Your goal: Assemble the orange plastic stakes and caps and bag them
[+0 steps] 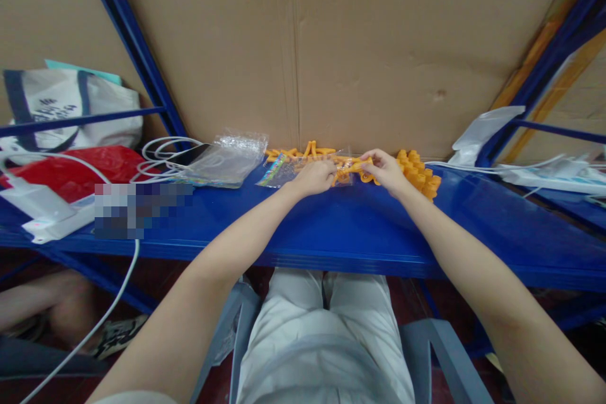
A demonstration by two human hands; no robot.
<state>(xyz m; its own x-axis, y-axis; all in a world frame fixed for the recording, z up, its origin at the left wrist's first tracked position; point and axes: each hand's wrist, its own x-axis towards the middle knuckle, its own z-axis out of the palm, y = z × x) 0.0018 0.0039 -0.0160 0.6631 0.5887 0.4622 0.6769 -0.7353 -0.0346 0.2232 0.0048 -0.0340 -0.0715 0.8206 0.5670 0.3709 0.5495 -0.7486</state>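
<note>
A clear plastic bag (284,173) with a colourful printed strip lies on the blue shelf. My left hand (313,178) is closed over it, fingertips at its right end. With thumb and fingers pinched, my right hand (386,169) grips a slim orange plastic piece (356,166) that points left toward the bag. Just what the piece is I cannot make out. More long orange pieces (310,149) lie behind my left hand, against the cardboard. To the right of my right hand sits a pile of orange ribbed plastic parts (419,173), partly hidden by my wrist.
Flat clear bags (231,161) are stacked on the left, by coiled white cables (161,158). Further left are a power strip (61,218), a red bag (89,170) and a canvas bag (104,110). Cardboard (303,44) closes the back. A person's leg (52,300) shows below left.
</note>
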